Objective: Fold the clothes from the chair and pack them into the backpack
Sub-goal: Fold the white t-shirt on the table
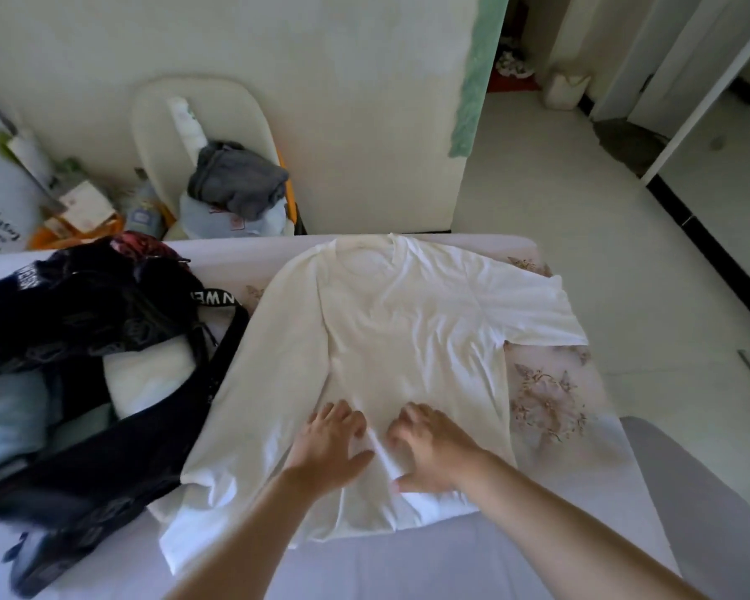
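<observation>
A white T-shirt lies spread on the bed, its left side folded inward and its right sleeve still spread out. My left hand presses flat on its lower middle. Beside it my right hand rests on the cloth with fingers bent, a ridge of fabric between the two hands. The black backpack lies open at the left of the bed, with folded white and light blue clothes inside. Behind the bed, a cream chair holds a grey garment on top of a light blue one.
The bed has a pale sheet with a flower print at its right. Clutter of bags and bottles stands left of the chair. White tiled floor opens to the right, towards a doorway.
</observation>
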`<state>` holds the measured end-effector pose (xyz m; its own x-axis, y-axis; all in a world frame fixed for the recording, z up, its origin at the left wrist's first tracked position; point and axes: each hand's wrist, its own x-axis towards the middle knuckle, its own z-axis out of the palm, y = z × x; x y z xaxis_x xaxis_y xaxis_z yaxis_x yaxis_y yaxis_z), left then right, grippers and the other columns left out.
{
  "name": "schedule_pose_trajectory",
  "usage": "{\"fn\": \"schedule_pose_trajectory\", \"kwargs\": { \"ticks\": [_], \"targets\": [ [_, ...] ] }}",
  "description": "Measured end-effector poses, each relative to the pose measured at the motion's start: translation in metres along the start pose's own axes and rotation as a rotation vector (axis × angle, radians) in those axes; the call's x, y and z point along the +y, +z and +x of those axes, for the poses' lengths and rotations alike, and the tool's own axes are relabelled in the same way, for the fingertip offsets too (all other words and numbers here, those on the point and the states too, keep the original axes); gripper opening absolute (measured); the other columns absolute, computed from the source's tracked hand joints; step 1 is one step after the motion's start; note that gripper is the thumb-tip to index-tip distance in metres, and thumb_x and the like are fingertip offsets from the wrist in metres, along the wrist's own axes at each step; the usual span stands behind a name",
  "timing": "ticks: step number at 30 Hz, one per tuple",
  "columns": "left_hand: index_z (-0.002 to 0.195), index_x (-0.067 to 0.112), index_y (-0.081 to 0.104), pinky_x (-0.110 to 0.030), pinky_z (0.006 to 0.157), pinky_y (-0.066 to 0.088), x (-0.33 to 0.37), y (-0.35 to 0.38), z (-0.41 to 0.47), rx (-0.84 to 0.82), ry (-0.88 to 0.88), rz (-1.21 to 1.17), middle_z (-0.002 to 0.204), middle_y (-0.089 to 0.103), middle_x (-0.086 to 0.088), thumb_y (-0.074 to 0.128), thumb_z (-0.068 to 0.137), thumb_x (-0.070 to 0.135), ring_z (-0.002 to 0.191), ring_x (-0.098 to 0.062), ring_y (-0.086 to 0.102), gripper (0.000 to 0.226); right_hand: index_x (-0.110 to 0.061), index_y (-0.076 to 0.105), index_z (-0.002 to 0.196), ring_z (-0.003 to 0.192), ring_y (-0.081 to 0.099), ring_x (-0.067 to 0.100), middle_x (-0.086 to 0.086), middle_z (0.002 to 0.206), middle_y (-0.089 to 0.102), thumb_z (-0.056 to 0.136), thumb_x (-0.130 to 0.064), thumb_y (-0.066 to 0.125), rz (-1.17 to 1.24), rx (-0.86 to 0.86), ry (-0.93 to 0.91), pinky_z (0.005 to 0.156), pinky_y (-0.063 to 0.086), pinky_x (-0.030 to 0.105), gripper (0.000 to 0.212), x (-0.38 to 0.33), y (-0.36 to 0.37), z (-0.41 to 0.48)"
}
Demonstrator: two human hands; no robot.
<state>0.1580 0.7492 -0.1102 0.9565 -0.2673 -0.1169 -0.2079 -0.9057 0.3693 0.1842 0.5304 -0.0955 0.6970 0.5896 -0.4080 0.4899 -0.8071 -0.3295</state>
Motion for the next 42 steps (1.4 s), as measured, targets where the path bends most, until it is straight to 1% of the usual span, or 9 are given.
{"fn": "schedule_pose_trajectory", "kwargs": {
  "ticks": [5,10,14,17,22,28,33,38,42],
  "targets": [
    [0.110,0.034,0.047,-0.033,0.091,0.040,-0.013,0.001,-0.063,-0.393,0.013,0.127,0.117,0.035,0.012,0.067,0.046,0.075,0.114,-0.010,0.031,0.078,-0.019,0.051,0.120,0.112,0.046,0.029,0.008,0.121,0.044,0.063,-0.046,0.077,-0.238,-0.111,-0.106,0.096,0.041,0.041,0.068,-0.021,0.025,-0.026],
    [0.116,0.026,0.064,-0.033,0.092,0.045,-0.011,0.002,-0.087,-0.202,-0.062,0.020,0.122,0.054,0.002,0.063,0.089,0.034,0.121,-0.020,0.048,0.028,-0.025,0.063,0.069,0.068,0.061,0.021,-0.002,0.076,0.057,0.048,-0.017,0.080,-0.384,0.097,-0.044,0.061,0.048,0.029,0.028,-0.011,0.029,-0.042],
    [0.117,0.024,0.063,-0.031,0.081,0.045,-0.012,-0.027,-0.076,-0.179,-0.256,-0.186,0.109,0.066,-0.010,0.048,0.099,0.024,0.102,-0.031,0.061,0.023,-0.017,0.054,0.081,0.068,0.063,0.032,0.006,0.077,0.065,0.092,-0.019,0.050,-0.222,0.203,0.135,0.061,0.034,0.033,0.012,-0.023,-0.009,-0.044],
    [0.115,0.023,0.062,-0.033,0.080,0.048,-0.017,-0.065,-0.048,-0.107,-0.334,-0.339,0.105,0.066,-0.008,0.048,0.099,0.022,0.097,-0.030,0.061,0.021,-0.016,0.049,0.079,0.058,0.057,0.030,0.006,0.067,0.059,0.092,-0.012,0.050,-0.237,0.474,0.130,0.061,0.040,0.034,0.014,-0.022,-0.043,-0.036],
    [0.120,0.019,0.059,-0.036,0.088,0.043,-0.012,-0.097,-0.010,0.448,-0.255,-0.019,0.116,0.058,-0.003,0.052,0.081,-0.009,0.104,-0.026,0.053,0.048,-0.009,0.056,0.108,0.081,0.051,0.033,0.014,0.097,0.053,0.070,0.004,0.057,-0.425,0.699,0.299,0.069,0.042,0.042,0.040,-0.019,-0.087,-0.010],
    [0.131,0.037,0.054,-0.033,0.106,0.027,0.009,-0.040,-0.038,-0.045,0.035,0.022,0.141,0.044,0.010,0.057,0.091,0.027,0.138,-0.017,0.035,0.041,-0.014,0.062,0.112,0.096,0.058,0.031,0.007,0.115,0.055,0.077,0.009,0.055,-0.201,0.295,0.112,0.070,0.037,0.034,0.042,-0.011,-0.028,-0.025],
    [0.154,0.041,0.011,-0.045,0.120,0.015,-0.013,-0.010,-0.037,-0.309,0.010,0.274,0.161,-0.001,0.000,0.065,0.084,0.050,0.149,-0.030,0.003,0.088,-0.027,0.037,0.144,0.103,0.059,0.033,0.015,0.148,0.039,0.056,0.012,0.061,-0.298,0.297,0.151,0.074,0.048,0.036,0.099,-0.001,0.001,-0.022],
    [0.140,0.034,0.050,-0.035,0.106,0.037,-0.036,-0.006,-0.011,-0.073,0.065,0.087,0.140,0.053,0.006,0.057,0.086,0.012,0.127,-0.025,0.050,0.058,-0.029,0.028,0.153,0.103,0.060,0.034,0.024,0.150,0.036,0.053,0.010,0.046,-0.490,0.324,0.124,0.064,0.052,0.037,0.109,-0.001,-0.006,0.012],
    [0.126,0.022,0.057,-0.036,0.075,0.053,-0.043,-0.026,0.005,0.114,-0.115,-0.245,0.115,0.067,-0.006,0.051,0.091,0.010,0.098,-0.032,0.066,0.038,-0.034,0.045,0.145,0.138,0.035,0.037,0.018,0.163,0.017,0.072,0.005,0.069,-0.582,0.236,0.051,0.106,0.038,0.047,0.086,-0.005,-0.024,0.045]
  ]
}}
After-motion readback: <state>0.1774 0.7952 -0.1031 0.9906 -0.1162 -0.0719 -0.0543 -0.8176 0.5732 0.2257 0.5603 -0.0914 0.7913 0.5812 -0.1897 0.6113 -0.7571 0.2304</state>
